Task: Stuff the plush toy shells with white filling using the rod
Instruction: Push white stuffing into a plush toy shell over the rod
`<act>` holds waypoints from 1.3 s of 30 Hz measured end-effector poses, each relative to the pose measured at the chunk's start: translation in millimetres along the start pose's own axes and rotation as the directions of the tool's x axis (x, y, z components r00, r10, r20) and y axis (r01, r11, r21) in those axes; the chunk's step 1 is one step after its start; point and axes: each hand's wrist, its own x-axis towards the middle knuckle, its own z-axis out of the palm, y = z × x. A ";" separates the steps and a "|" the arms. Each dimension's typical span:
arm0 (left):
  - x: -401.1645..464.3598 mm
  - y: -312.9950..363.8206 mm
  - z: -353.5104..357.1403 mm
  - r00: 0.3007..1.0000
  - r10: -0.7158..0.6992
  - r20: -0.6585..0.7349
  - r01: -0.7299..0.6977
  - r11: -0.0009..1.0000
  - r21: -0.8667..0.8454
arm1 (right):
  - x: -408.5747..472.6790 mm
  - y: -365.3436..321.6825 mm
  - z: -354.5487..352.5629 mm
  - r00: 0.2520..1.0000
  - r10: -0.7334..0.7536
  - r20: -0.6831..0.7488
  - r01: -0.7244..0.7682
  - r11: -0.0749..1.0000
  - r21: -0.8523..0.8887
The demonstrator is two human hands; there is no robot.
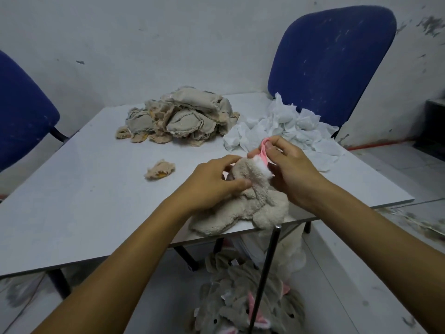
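Note:
A beige plush toy shell (243,210) lies at the near edge of the white table (91,203). My left hand (212,182) grips its upper part. My right hand (289,169) pinches the shell's pink-lined ear (263,150), where a tuft of white shows. White filling (286,126) is heaped at the table's back right. A thin black rod (265,271) leans against the table's near edge, below the shell, with neither hand on it. A pile of unstuffed beige shells (183,116) sits at the back centre.
A small beige scrap (160,169) lies mid-table. Grey plush toys with pink ears (243,302) are piled on the floor below the table edge. Blue chairs stand at the back right (332,61) and the left (21,107). A pale wall is close behind.

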 end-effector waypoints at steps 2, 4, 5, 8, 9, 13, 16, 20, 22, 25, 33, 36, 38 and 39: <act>2.9 -1.1 -3.5 0.997 -0.065 0.035 0.067 0.996 -0.063 | -1.5 -2.8 1.2 0.998 0.065 0.018 -0.066 0.997 0.036; 4.1 -0.8 -5.2 0.990 -0.138 -0.015 0.136 0.986 -0.094 | -3.6 -2.3 -0.1 0.997 0.040 -0.072 -0.046 0.996 -0.082; 4.8 -1.4 -4.5 0.981 -0.177 -0.084 0.168 0.979 -0.113 | -5.6 -0.9 -1.9 0.982 -0.080 -0.172 0.033 0.964 -0.263; 6.1 -2.4 4.1 0.925 -0.299 -0.235 0.212 0.918 -0.335 | -20.5 -0.2 0.3 0.779 -0.608 -0.151 0.333 0.606 -0.722; 5.7 0.0 6.8 0.923 -0.315 -0.223 0.193 0.877 -0.441 | -26.5 1.0 3.9 0.772 -0.634 -0.043 0.395 0.531 -0.750; -4.6 19.3 16.7 0.979 -0.153 -0.137 0.031 0.768 -0.639 | -36.0 12.0 12.1 0.945 -0.325 0.050 0.243 0.590 -0.770; -13.2 29.0 20.2 0.988 -0.078 -0.130 -0.029 0.745 -0.667 | -38.1 11.0 6.6 0.966 -0.258 -0.003 0.175 0.664 -0.727; -26.1 36.5 23.0 0.986 -0.077 -0.145 -0.048 0.707 -0.706 | -44.7 3.7 -4.7 0.982 -0.168 -0.086 0.099 0.847 -0.523; -33.1 38.8 27.2 0.985 -0.098 -0.139 -0.029 0.710 -0.704 | -50.0 4.4 -5.2 0.974 -0.210 -0.086 0.111 0.771 -0.627; -37.7 39.4 30.8 0.964 -0.154 -0.215 -0.010 0.791 -0.612 | -60.3 1.4 -3.7 0.902 -0.423 -0.091 0.214 0.620 -0.755; -51.9 43.8 16.7 0.979 -0.085 -0.187 -0.006 0.898 -0.441 | -90.6 -11.1 0.1 0.690 -0.689 0.222 0.520 0.258 -0.814; -64.1 46.2 22.0 0.970 -0.041 -0.240 -0.090 0.856 -0.510 | -101.3 -12.7 -4.5 0.620 -0.728 0.292 0.594 0.192 -0.781; -73.0 47.6 27.5 0.963 -0.004 -0.271 -0.151 0.822 -0.549 | -108.6 -11.5 -5.6 0.553 -0.743 0.377 0.643 0.092 -0.760; -77.2 47.1 30.5 0.959 0.011 -0.284 -0.178 0.802 -0.570 | -112.1 -11.0 -5.6 0.519 -0.752 0.407 0.664 0.054 -0.746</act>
